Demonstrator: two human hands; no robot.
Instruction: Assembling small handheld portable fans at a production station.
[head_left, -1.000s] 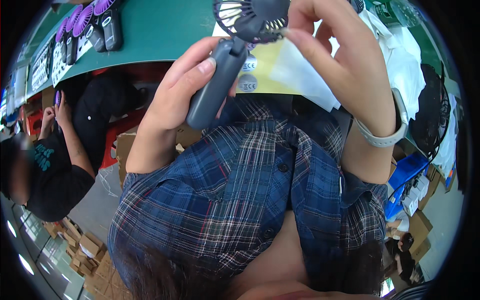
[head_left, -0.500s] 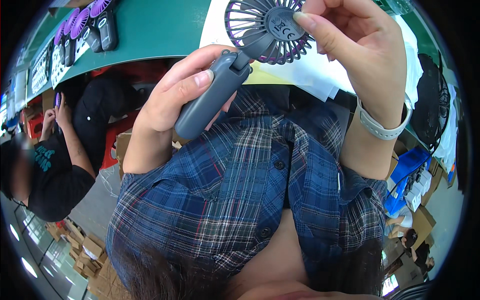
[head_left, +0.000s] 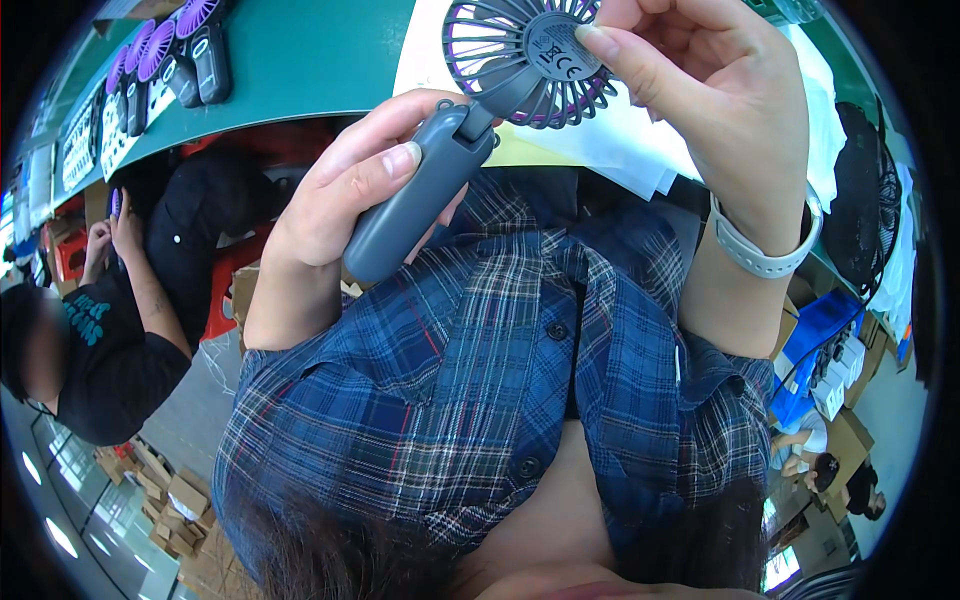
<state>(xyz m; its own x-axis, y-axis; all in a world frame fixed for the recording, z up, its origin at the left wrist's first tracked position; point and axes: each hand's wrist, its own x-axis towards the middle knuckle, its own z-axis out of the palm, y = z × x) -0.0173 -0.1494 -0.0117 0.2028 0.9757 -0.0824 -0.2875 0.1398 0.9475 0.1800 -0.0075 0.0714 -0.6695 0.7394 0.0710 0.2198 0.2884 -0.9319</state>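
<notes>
A dark grey handheld fan [head_left: 415, 195] is tilted in front of me, its round slatted head up and to the right of the handle. Wrapped round the handle is my left hand [head_left: 345, 190], thumb lying along the upper side. Purple shows through the slats of the head, and a round printed disc [head_left: 561, 46] sits at its centre. My right hand [head_left: 720, 100] has thumb and fingertips pinched at the right side of the head, by the disc's edge. Whether anything small is between those fingertips is hidden. A pale watch strap circles my right wrist.
Several purple-and-dark handheld fans [head_left: 205, 60] lie at the far left of the green table [head_left: 310, 60]. White papers [head_left: 640, 150] are under the fan's head. A co-worker [head_left: 110, 330] sits at the left. Cardboard boxes [head_left: 180, 500] stand on the floor; a black mesh item [head_left: 860, 200] is at right.
The fan and both hands have shifted very slightly to the left. My grip on the handle and the right hand's pinch at the head look the same.
</notes>
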